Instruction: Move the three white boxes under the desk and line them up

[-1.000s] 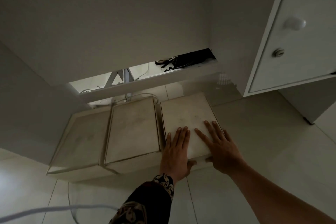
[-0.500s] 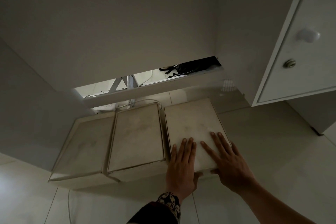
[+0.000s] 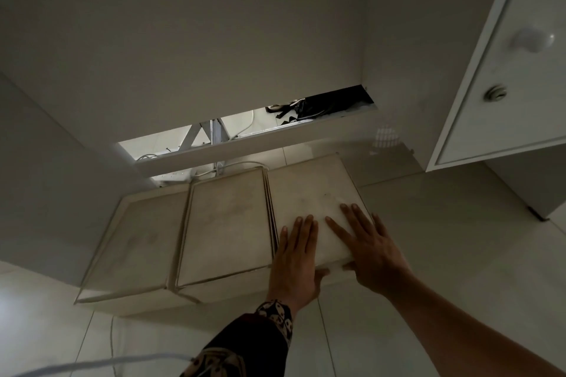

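Note:
Three white boxes stand side by side on the tiled floor under the desk. The left box [image 3: 134, 242] and the middle box [image 3: 225, 223] touch each other. The right box [image 3: 306, 187] sits tight against the middle one. My left hand [image 3: 295, 260] lies flat on the right box's lid near its front left corner, thumb hooked over the front edge. My right hand [image 3: 372, 249] lies flat on the lid at the front right, thumb also under the front edge. The desk's back panel [image 3: 183, 40] rises behind the boxes.
A white cabinet door with a knob [image 3: 533, 40] and a lock hangs at the right. Behind the boxes a gap under the panel shows a metal frame [image 3: 211, 135], cables and a black object [image 3: 330, 104]. A thin white cable [image 3: 92, 363] crosses the floor at the lower left.
Both hands have stayed flat on the right box. The gap between the right box and the middle box has closed.

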